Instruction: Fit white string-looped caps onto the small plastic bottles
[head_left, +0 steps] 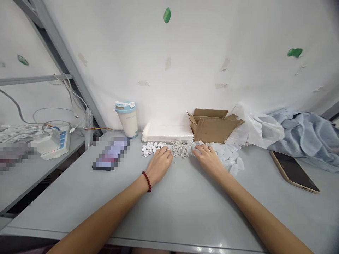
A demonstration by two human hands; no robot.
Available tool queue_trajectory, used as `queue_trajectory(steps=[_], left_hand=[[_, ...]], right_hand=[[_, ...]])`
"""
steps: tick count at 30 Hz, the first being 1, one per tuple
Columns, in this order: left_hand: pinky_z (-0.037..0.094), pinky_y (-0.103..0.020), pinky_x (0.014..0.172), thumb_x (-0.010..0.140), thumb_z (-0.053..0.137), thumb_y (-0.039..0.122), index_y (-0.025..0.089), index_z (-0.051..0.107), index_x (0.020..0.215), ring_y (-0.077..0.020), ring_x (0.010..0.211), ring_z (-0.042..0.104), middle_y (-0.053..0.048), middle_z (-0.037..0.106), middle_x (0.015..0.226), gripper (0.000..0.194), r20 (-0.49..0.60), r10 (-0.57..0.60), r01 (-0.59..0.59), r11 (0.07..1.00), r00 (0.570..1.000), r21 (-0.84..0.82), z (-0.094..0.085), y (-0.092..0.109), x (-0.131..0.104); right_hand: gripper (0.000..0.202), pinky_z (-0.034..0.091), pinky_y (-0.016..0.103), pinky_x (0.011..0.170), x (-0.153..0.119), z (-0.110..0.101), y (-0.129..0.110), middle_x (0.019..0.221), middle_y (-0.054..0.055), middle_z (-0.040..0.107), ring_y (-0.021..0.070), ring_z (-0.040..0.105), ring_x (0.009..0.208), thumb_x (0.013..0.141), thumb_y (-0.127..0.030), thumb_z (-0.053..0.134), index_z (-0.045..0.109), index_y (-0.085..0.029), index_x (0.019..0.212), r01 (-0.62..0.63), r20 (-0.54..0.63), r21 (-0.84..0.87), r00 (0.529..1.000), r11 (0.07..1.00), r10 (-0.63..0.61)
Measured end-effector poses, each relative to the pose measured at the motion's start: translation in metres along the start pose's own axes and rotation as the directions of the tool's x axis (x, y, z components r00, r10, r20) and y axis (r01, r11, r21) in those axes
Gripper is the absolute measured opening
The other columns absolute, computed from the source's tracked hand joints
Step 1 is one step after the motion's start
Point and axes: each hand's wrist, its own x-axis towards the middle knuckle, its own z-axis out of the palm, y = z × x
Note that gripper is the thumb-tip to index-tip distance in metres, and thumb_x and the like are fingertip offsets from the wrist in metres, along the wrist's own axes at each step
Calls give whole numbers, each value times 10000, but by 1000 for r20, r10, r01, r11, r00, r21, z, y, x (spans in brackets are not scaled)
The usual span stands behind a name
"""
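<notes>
My left hand, with a dark red bead bracelet at its wrist, rests palm down on the grey table. Its fingers are slightly bent and apart, beside small white cap-like pieces and a heap of thin off-white looped pieces. Palm down as well, my right hand lies with fingers spread at the left edge of a pile of translucent plastic pieces. Neither hand shows anything held, though the fingertips partly cover the pieces under them.
Behind the piles lie stacked white trays and an open cardboard box. A lidded cup and a pixelated phone-like device are left. A plastic bag, grey-blue cloth and phone lie right.
</notes>
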Motion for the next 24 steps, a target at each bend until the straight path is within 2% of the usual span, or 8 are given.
queue_trajectory(steps=[8, 11, 14, 17, 20, 22, 24], left_hand=[[448, -386, 831, 795, 396, -67, 109, 590, 948, -271, 1094, 462, -118, 607, 1025, 304, -91, 18, -23, 998, 996, -53, 4, -1, 1], [461, -390, 832, 818, 414, -37, 121, 595, 982, -255, 1057, 485, -110, 618, 1034, 290, -200, -31, -8, 981, 979, -192, 4, -1, 0], [471, -375, 835, 847, 439, 11, 153, 612, 952, -220, 978, 525, -78, 642, 967, 247, -313, -124, -14, 914, 942, -405, 0, 3, 0], [473, -367, 828, 847, 479, 49, 169, 624, 910, -202, 920, 557, -59, 659, 919, 199, -347, -233, -10, 818, 908, -575, -8, 10, -1], [480, -349, 795, 839, 524, 111, 172, 634, 860, -194, 882, 585, -56, 667, 896, 128, -271, -345, 49, 693, 899, -720, -15, 18, -1], [491, -325, 775, 831, 548, 160, 167, 634, 852, -180, 852, 602, -55, 665, 889, 89, -130, -425, 122, 517, 896, -848, -19, 21, -1], [502, -306, 767, 806, 592, 207, 157, 631, 888, -170, 836, 613, -54, 662, 891, 104, 53, -479, 204, 269, 876, -941, -23, 23, -1]], right_hand=[[284, 313, 354, 746, 5, 4, -2, 1052, 143, 624, 261, 530, 924, 826, 1, 464, 649, -163, 966, 22, -48, -64, 999, 998, -25], [274, 306, 353, 757, 4, 3, 0, 1087, 138, 623, 253, 534, 936, 819, 6, 463, 633, -153, 963, 34, -112, -58, 993, 998, -40], [225, 310, 347, 765, 2, -3, 3, 1100, 127, 633, 239, 550, 943, 837, -22, 467, 609, -139, 966, 40, -185, -13, 982, 999, -42], [163, 323, 345, 789, 0, -10, 3, 1060, 106, 665, 216, 580, 938, 875, -70, 462, 584, -138, 959, 86, -276, 83, 959, 993, -60], [109, 338, 355, 825, -3, -16, -1, 1008, 94, 691, 203, 615, 916, 901, -141, 468, 558, -147, 962, 135, -372, 216, 927, 967, -46], [93, 358, 357, 824, -5, -17, -7, 952, 88, 702, 195, 636, 856, 905, -195, 480, 546, -156, 958, 142, -405, 321, 914, 936, 0], [96, 383, 359, 810, -6, -19, -14, 875, 72, 707, 182, 641, 755, 903, -236, 488, 542, -166, 941, 140, -397, 429, 917, 893, 47]])
